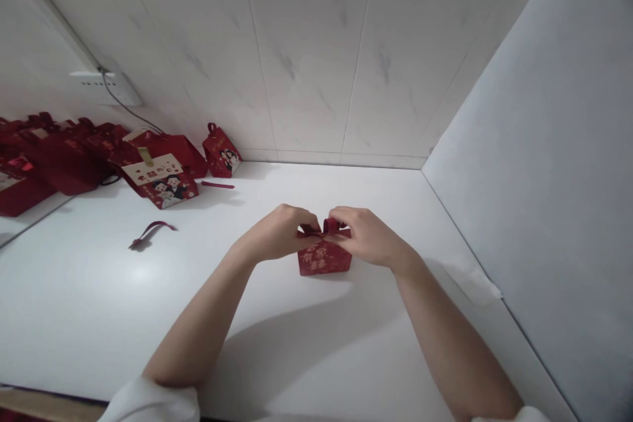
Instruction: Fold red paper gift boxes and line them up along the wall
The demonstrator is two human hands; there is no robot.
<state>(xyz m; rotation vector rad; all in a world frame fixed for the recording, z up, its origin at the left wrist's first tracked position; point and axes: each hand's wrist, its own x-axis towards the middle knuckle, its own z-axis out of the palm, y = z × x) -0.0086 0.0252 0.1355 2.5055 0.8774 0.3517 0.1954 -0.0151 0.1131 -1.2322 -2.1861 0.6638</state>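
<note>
Together, the left hand (281, 232) and right hand (366, 235) pinch the top of a small red box (325, 261) upright on the white tabletop (123, 297), its contents hidden. More red boxes (178, 188) crowd the far left; open surface runs rightward to a pale panel (558, 178).

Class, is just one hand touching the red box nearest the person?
No, both the left hand and right hand hold the red box at its top.

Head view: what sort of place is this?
Probably an indoor work corner, at home or in a small workshop: a smooth white tabletop against a grey-veined white tile wall, with red printed paper boxes grouped at left.
</note>
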